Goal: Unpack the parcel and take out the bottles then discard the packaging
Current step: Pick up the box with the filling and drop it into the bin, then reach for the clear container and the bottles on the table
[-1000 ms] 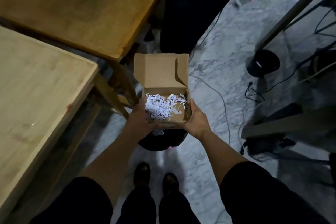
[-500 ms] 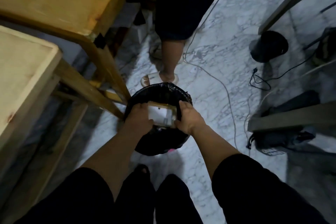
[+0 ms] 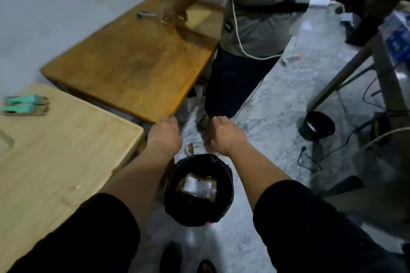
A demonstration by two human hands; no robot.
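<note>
Status: parcel box [image 3: 198,185] lies inside the black-lined bin [image 3: 224,170] on the floor, label side up, long axis approx. left-right. Both hands hover above the bin's far rim, apart from the box. Left hand [image 3: 164,135]: fingers loosely curled, holding nothing. Right hand [image 3: 224,136]: same, empty. Box sits below and nearer the body than the fingers; neither hand clearly nearer. Judgement: discard step looks complete. Two teal-capped bottles [image 3: 24,105] lie on the pale table [image 3: 66,150], left-hand side.
</note>
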